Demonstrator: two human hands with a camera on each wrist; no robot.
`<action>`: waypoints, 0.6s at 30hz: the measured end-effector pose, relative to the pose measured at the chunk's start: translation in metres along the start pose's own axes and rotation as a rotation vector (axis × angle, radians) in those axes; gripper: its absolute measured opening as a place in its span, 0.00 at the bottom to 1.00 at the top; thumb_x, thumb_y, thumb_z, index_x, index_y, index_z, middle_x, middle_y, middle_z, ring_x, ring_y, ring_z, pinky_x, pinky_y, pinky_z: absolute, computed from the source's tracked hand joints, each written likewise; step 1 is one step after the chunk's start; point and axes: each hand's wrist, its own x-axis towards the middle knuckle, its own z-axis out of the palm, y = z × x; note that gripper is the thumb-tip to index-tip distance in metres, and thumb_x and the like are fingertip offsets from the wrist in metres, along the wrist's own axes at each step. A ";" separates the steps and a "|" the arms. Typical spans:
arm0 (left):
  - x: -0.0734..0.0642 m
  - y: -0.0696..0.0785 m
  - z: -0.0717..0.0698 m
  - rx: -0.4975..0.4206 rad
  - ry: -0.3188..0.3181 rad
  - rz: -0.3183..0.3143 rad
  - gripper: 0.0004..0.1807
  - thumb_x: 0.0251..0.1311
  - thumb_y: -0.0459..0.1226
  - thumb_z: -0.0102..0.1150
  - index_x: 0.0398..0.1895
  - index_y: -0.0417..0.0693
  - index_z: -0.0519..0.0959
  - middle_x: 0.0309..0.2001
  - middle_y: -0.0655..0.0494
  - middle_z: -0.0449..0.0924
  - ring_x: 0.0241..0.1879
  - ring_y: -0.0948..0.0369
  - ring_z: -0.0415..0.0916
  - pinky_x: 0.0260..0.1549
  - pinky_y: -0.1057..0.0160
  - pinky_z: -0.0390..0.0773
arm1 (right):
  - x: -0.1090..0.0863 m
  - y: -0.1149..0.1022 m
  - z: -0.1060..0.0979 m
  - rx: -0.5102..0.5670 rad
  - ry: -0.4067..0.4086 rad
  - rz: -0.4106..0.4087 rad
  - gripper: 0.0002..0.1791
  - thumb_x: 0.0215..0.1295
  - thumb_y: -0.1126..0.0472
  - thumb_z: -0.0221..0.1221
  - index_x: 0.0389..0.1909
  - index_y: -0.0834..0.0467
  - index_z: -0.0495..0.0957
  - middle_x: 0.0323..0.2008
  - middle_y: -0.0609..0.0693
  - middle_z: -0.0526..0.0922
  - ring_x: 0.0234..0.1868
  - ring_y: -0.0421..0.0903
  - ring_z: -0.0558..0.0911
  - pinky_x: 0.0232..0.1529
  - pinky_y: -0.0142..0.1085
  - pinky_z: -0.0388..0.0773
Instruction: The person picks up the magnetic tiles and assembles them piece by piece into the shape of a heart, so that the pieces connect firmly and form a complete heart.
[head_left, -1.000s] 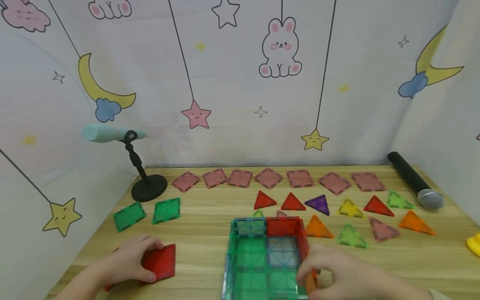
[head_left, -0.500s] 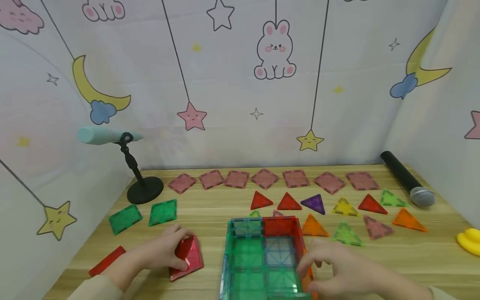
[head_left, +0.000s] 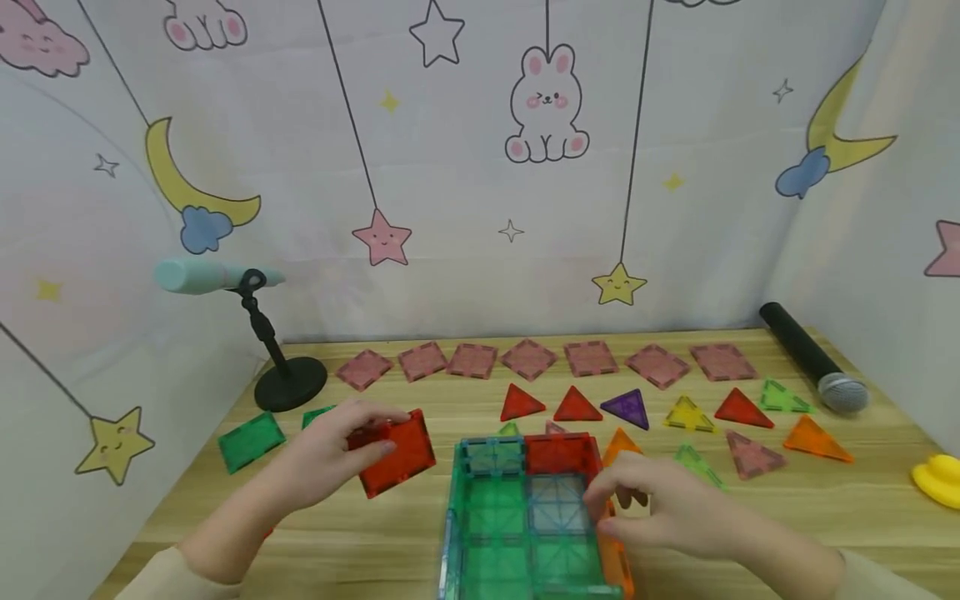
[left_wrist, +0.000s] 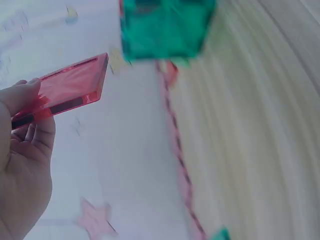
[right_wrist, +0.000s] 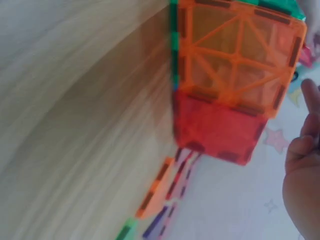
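My left hand (head_left: 330,454) pinches a red square magnetic tile (head_left: 405,454), held tilted above the table left of a box of magnetic tiles. In the left wrist view the thumb lies on the red tile's upper face and the fingers are beneath. The box has a green and clear floor, with green, blue, red and orange walls (head_left: 562,454). Its right side shows an orange tile (right_wrist: 235,55) beside a red tile (right_wrist: 220,125) in the right wrist view. My right hand (head_left: 667,504) hovers by this side with loosely bent fingers and holds nothing.
Pink square tiles (head_left: 591,358) line the table's back edge. Several triangle tiles (head_left: 742,408) lie behind and right of the box. Green squares (head_left: 251,442) and a black stand (head_left: 291,383) are at left. A microphone (head_left: 813,358) and yellow toy (head_left: 937,481) lie right.
My left hand has taken the red tile from the table, raising it and carrying it right toward the box. My right hand has moved up slightly from the orange wall.
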 end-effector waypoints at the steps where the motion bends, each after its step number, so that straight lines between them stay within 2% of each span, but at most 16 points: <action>1: 0.003 0.010 0.003 -0.026 -0.009 0.039 0.17 0.60 0.32 0.59 0.53 0.52 0.75 0.47 0.59 0.75 0.42 0.61 0.73 0.40 0.62 0.76 | 0.004 -0.003 0.000 0.004 0.000 0.023 0.10 0.62 0.62 0.61 0.45 0.51 0.78 0.36 0.40 0.80 0.31 0.38 0.73 0.28 0.29 0.71; 5: 0.010 0.040 0.021 -0.137 -0.058 0.270 0.16 0.60 0.29 0.58 0.50 0.49 0.74 0.42 0.57 0.74 0.36 0.64 0.71 0.32 0.65 0.76 | 0.021 -0.016 0.004 0.074 0.031 0.122 0.11 0.63 0.60 0.60 0.47 0.54 0.77 0.37 0.43 0.80 0.30 0.40 0.73 0.28 0.31 0.71; 7: 0.012 0.050 0.032 -0.171 -0.079 0.387 0.15 0.60 0.29 0.58 0.49 0.48 0.73 0.41 0.57 0.73 0.34 0.65 0.69 0.30 0.67 0.76 | 0.030 -0.023 0.008 0.161 0.052 0.178 0.12 0.63 0.59 0.60 0.48 0.55 0.77 0.38 0.46 0.80 0.31 0.41 0.73 0.29 0.31 0.71; 9: 0.013 0.057 0.043 -0.197 -0.099 0.477 0.14 0.59 0.29 0.59 0.48 0.47 0.73 0.40 0.57 0.73 0.33 0.66 0.68 0.28 0.69 0.74 | 0.038 -0.030 0.013 0.251 0.061 0.209 0.14 0.63 0.59 0.60 0.48 0.57 0.77 0.39 0.49 0.79 0.31 0.42 0.74 0.29 0.31 0.72; 12: 0.013 0.060 0.055 -0.242 -0.121 0.521 0.14 0.59 0.28 0.59 0.48 0.46 0.73 0.40 0.56 0.74 0.32 0.66 0.67 0.27 0.71 0.73 | 0.044 -0.037 0.022 0.349 0.066 0.209 0.12 0.64 0.60 0.60 0.47 0.59 0.77 0.39 0.51 0.79 0.33 0.43 0.75 0.31 0.31 0.74; 18: 0.011 0.056 0.063 -0.276 -0.143 0.476 0.13 0.60 0.30 0.58 0.47 0.46 0.73 0.38 0.56 0.74 0.31 0.67 0.67 0.26 0.70 0.74 | 0.046 -0.038 0.034 0.396 0.072 0.100 0.08 0.64 0.64 0.58 0.43 0.60 0.77 0.36 0.52 0.80 0.34 0.42 0.77 0.34 0.33 0.77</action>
